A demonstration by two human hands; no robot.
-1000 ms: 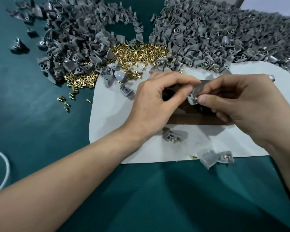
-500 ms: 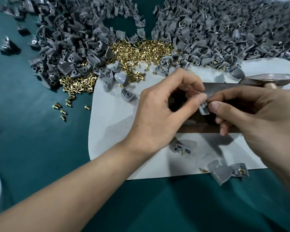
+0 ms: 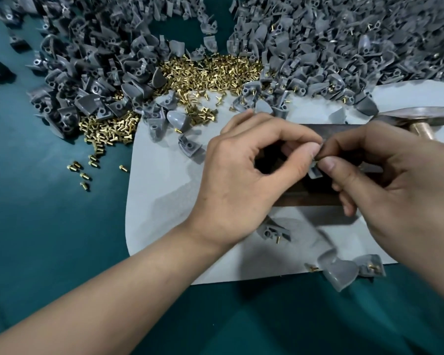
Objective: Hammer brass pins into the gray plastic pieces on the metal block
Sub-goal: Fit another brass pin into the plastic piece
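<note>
**Pin-seating stage.** Left hand (image 3: 244,180) and right hand (image 3: 385,180) meet fingertip to fingertip above the metal block (image 3: 344,130), both pinching 1 gray plastic piece (image 3: 314,172); whether a pin sits in it cannot be told. The hammer (image 3: 418,116) lies untouched just beyond the right hand, the nearer of the 2, its handle passing behind that hand. No container shows: brass pins (image 3: 215,73) and gray pieces (image 3: 344,42) lie in loose heaps along the far edge of the white mat (image 3: 164,201).

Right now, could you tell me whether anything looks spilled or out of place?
A few stray brass pins lie on the green mat, left of the white sheet, apart from the brass pile. Two gray pieces overhang the sheet's near edge. The left hand and right hand pinch one gray piece over the metal block.
</note>
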